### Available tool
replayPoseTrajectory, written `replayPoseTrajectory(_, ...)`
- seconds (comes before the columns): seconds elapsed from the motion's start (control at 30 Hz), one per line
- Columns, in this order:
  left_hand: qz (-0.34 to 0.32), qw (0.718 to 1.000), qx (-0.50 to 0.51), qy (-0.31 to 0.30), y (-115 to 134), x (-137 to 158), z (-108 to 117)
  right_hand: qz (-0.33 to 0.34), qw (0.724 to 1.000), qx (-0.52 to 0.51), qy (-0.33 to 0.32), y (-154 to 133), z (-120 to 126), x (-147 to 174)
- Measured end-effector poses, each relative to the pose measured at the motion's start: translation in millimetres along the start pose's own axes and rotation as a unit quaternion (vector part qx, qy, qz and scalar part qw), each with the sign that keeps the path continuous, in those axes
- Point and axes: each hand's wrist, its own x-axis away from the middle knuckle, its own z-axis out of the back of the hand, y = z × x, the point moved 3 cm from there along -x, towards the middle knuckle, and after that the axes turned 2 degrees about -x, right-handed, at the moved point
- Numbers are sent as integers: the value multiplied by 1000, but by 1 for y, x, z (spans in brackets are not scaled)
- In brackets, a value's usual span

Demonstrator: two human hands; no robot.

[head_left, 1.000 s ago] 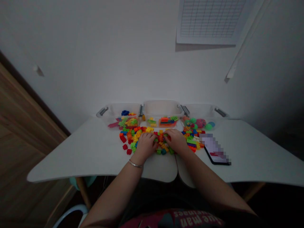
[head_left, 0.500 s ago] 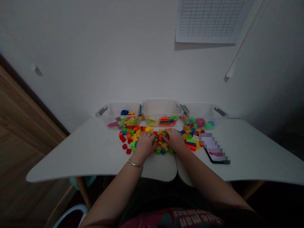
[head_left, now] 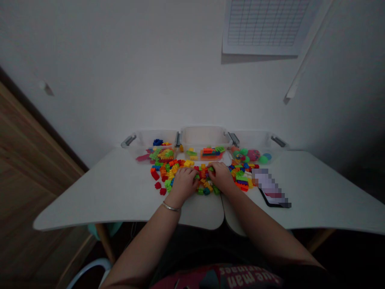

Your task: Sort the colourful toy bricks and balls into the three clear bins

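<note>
A pile of colourful toy building blocks spreads across the middle of the white table, and both my hands are in it. My left hand, with a bracelet at the wrist, is curled, with a green block at its fingertips. Opposite it, my right hand bends its fingers around another green block, partly hidden. Red, orange and yellow blocks lie between the two hands. The palms hide part of the pile.
Three clear plastic bins stand along the wall: the left bin and middle bin hold blocks, the right bin holds coloured balls. A phone lies right of the pile. A seam splits the table front.
My right hand's fingers have shifted slightly over the blocks, and the green block at them shows more. My left hand stays nearly in place.
</note>
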Motion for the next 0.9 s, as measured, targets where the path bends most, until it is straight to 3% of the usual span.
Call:
replayPoseTrajectory(0.1,0,1000,3,-5,0,0,2,14,997,-62,31,0,4,-2)
replayPoseTrajectory(0.23,2,1000,5,-13,0,-1,2,25,983,-126,128,0,26,-12)
replayPoseTrajectory(0.33,6,1000,6,-10,-1,0,1,35,971,-135,194,3,49,-27)
replayPoseTrajectory(0.43,12,1000,14,-12,-2,0,0,37,971,-100,212,10,67,-47)
replayPoseTrajectory(0.67,15,1000,17,-10,-2,-1,-1,4,993,-6,116,26,67,-90)
replayPoseTrajectory(0.8,14,1000,17,-10,-2,-1,-1,-37,998,41,26,19,52,-91)
replayPoseTrajectory(0.9,13,1000,17,-12,-2,-1,0,-35,996,80,10,11,45,-87)
